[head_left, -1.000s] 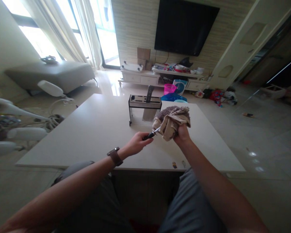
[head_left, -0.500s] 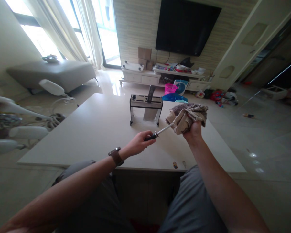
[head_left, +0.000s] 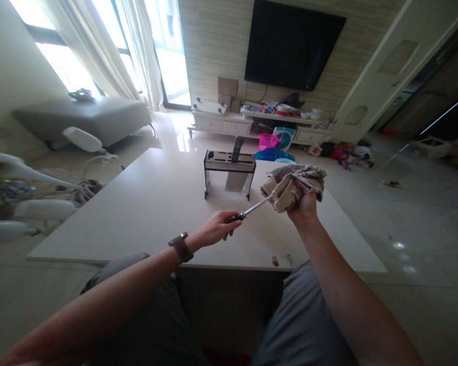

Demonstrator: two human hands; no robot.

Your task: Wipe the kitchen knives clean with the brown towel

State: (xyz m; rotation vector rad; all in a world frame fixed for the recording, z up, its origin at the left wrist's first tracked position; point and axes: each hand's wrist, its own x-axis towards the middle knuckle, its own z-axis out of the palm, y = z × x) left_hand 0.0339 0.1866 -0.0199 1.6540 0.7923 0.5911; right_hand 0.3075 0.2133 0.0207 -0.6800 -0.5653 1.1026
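My left hand (head_left: 218, 226) is closed around the black handle of a sharpening steel (head_left: 256, 206), whose grey rod points up and to the right. The far end of the rod is hidden in a folded beige and brown cloth (head_left: 284, 195). My right hand (head_left: 306, 204) grips that cloth from below and behind, above the table's right part. Beyond my hands stands a knife block (head_left: 229, 161) with a dark-framed top and clear sides. One knife (head_left: 236, 148) sits upright in it, its black handle sticking out above and its wide blade showing below.
The white table (head_left: 137, 213) spans the space before my knees. Two small objects, a colourful one (head_left: 275, 261) and a greyish one (head_left: 289, 259), lie near its front edge. Past the far edge are a pink basket (head_left: 268, 141) and a low cabinet (head_left: 229, 124) under a television (head_left: 293, 46).
The steel's handle has shifted slightly left, away from the cloth, and a bit more of the rod shows. My left fingers have changed position on the handle. The cloth stays nearly in place.
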